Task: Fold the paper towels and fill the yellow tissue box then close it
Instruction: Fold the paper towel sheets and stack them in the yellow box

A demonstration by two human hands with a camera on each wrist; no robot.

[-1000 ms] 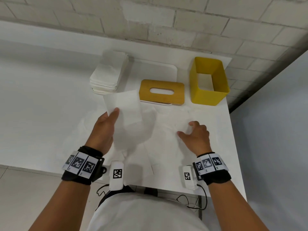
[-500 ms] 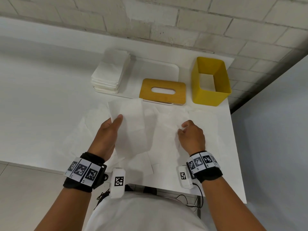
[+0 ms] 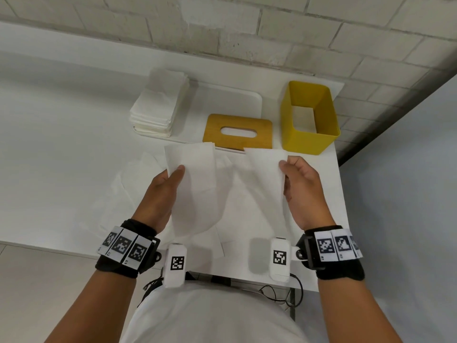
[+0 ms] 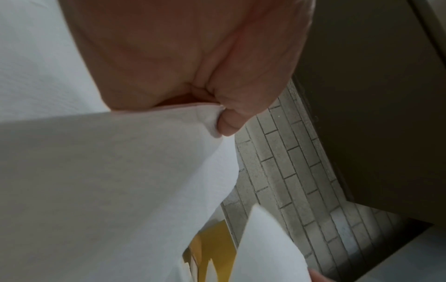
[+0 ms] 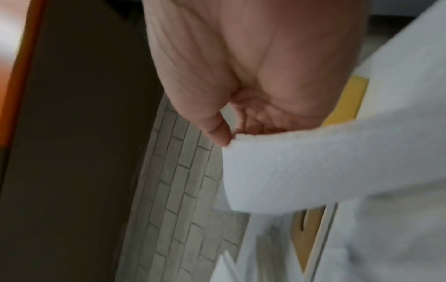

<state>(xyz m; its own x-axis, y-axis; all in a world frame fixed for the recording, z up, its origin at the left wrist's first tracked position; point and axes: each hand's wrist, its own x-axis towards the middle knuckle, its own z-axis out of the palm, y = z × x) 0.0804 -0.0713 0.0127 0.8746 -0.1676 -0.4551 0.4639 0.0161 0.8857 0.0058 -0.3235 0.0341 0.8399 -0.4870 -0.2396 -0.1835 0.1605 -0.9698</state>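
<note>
Paper towel (image 3: 197, 184) lifted over the worktop (image 3: 61, 144) — left hand (image 3: 162, 194) pinches one edge, right hand (image 3: 300, 186) pinches the other — before the yellow tissue box (image 3: 309, 134).

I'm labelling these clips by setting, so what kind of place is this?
Probably a plain workroom or lab corner, not a home: a bare white table against a painted brick wall, with only folded towels and a yellow tissue box set out.

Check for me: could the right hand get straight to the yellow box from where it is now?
Probably yes. The yellow box stands open just beyond the right hand with nothing between them, but that hand is pinching one edge of the paper towel, so it would have to let go first or carry the towel along.
</note>
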